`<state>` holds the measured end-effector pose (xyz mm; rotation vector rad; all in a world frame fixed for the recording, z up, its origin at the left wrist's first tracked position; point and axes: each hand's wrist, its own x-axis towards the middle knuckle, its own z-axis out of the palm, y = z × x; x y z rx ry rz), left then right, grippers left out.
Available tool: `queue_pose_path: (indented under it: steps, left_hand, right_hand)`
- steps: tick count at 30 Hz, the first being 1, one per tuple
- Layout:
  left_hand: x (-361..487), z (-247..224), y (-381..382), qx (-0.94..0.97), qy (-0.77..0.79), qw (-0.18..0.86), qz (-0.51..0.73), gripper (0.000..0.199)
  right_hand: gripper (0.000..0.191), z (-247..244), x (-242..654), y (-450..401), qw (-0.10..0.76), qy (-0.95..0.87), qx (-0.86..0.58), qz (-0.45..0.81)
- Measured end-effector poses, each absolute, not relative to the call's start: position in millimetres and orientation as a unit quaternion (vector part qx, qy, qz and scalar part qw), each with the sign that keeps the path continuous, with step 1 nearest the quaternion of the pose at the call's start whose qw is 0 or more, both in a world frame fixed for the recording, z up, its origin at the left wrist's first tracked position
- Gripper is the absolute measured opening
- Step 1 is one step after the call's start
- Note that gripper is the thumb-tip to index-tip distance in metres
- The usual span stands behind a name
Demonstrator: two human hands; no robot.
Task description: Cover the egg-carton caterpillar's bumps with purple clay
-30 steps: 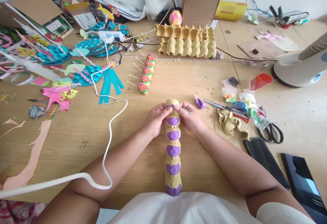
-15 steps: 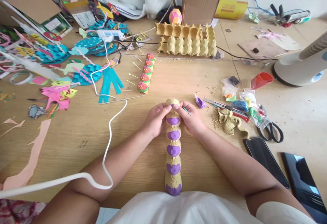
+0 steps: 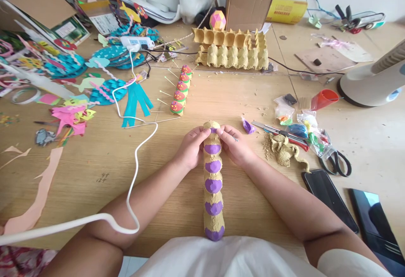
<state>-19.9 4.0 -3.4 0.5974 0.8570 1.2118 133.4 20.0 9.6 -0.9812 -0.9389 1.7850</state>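
Observation:
A long egg-carton strip (image 3: 213, 176) with purple patches on its bumps stands lengthwise before me, its near end close to my shirt. My left hand (image 3: 193, 144) grips the left side of its far end, thumb on the top purple patch. On the right side, my right hand (image 3: 234, 144) pinches the same end, and a thin blue-green tool (image 3: 235, 139) pokes out between its fingers. Just beyond the right hand lies a purple clay packet (image 3: 248, 126). A painted red and green strip (image 3: 179, 95) with pins rests further off to the left.
Right of my hands are a box cutter (image 3: 268, 129), clay scraps (image 3: 283, 150), scissors (image 3: 338, 163) and two phones (image 3: 329, 199). A white cable (image 3: 136, 163) crosses my left forearm. Egg cartons (image 3: 237, 57) sit at the back, paper crafts (image 3: 109, 91) at left.
The far end of the strip has shifted slightly left. My right thumb has moved off a little, showing more purple between the thumbs, and less of the thin tool shows.

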Motion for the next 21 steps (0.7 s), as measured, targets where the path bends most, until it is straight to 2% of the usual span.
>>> queue_pose_path:
  steps: [4,10,16,21]
  left_hand:
    - [-19.7,-3.0,4.0,0.267,0.378,0.699,0.545,0.033]
    - [-17.8,0.8,2.3,0.283,0.358,0.7,0.549,0.038]
    - [-15.9,0.4,1.4,0.299,0.361,0.695,0.545,0.034]
    - [-18.1,-1.8,3.7,0.284,0.36,0.697,0.551,0.032]
  right_hand:
    - [0.056,11.1,131.7,19.7,0.441,-0.357,-0.392,0.724]
    - [0.052,17.7,131.6,17.8,0.448,-0.417,-0.443,0.656]
    - [0.051,15.9,129.7,17.3,0.465,-0.439,-0.469,0.61]
    - [0.049,15.5,129.2,16.6,0.465,-0.399,-0.44,0.656]
